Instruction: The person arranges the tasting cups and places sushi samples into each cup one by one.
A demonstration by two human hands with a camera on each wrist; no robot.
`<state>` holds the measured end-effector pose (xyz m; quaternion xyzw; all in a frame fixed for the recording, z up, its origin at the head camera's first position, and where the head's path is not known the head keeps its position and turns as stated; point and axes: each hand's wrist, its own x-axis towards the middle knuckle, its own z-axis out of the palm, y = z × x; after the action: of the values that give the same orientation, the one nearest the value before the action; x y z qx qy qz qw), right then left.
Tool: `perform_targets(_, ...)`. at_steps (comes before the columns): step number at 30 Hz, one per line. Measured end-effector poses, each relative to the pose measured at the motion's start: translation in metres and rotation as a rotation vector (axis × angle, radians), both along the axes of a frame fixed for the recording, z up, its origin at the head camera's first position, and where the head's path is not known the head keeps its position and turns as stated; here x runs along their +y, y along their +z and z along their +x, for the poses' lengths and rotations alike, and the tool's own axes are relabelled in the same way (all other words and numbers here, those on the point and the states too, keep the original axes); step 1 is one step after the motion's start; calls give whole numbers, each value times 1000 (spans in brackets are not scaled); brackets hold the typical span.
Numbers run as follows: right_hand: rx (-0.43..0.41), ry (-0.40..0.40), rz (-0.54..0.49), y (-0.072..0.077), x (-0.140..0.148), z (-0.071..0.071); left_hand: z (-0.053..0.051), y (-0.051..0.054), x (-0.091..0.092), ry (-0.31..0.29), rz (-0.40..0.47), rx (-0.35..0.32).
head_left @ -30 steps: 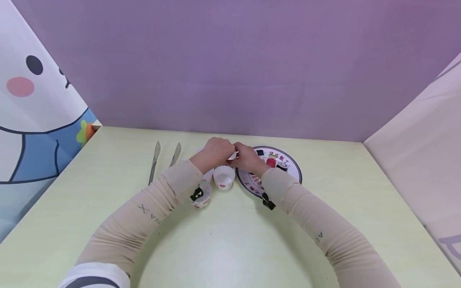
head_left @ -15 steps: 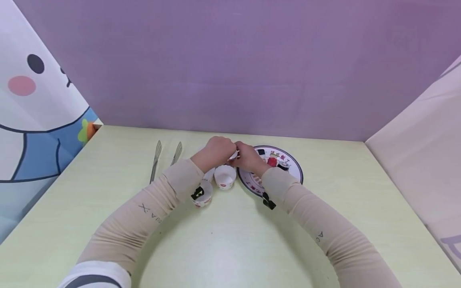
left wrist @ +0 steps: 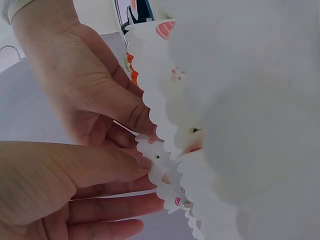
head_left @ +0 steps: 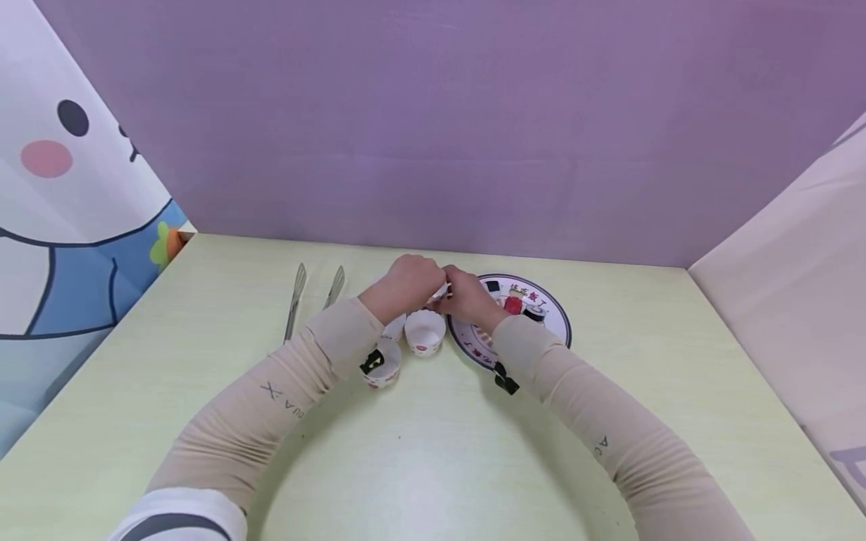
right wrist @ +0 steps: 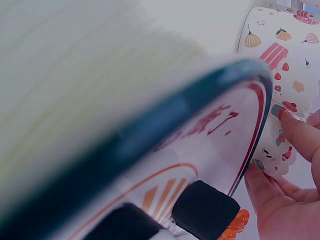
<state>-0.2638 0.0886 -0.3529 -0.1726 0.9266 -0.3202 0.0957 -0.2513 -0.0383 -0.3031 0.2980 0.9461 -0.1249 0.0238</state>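
Close together at the plate's left side, my left hand point(head_left: 409, 285) and right hand point(head_left: 468, 299) hold a white paper cup point(head_left: 440, 292) between them. Its scalloped rim is pinched by the left thumb point(left wrist: 120, 165) and fingers in the left wrist view, with the right hand point(left wrist: 92, 85) gripping beside it. In the right wrist view, the right hand point(right wrist: 287, 200) pinches the patterned cup point(right wrist: 295, 55) between thumb and fingers. Two more white cups, one point(head_left: 425, 333) and another point(head_left: 386, 368), stand just nearer than the hands; others are partly hidden behind the left hand.
A round plate point(head_left: 560, 319) with sushi-like pieces point(head_left: 513, 304) lies partly under the right forearm. Left of the cups are two metal utensils, one point(head_left: 295, 300) and another point(head_left: 334, 288). A purple wall point(head_left: 433, 135) borders the table's far edge.
The whole head view has shifted slightly to the right. Both hands keep the same hold on the cup, and nothing on the table has visibly moved.
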Motion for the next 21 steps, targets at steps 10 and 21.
perform_targets(10,-23,-8,9,-3,1,-1,0,6,-4,7,6,-2)
perform_targets(21,-4,-10,30,-3,-1,-5,5,20,-16,-40,69,69)
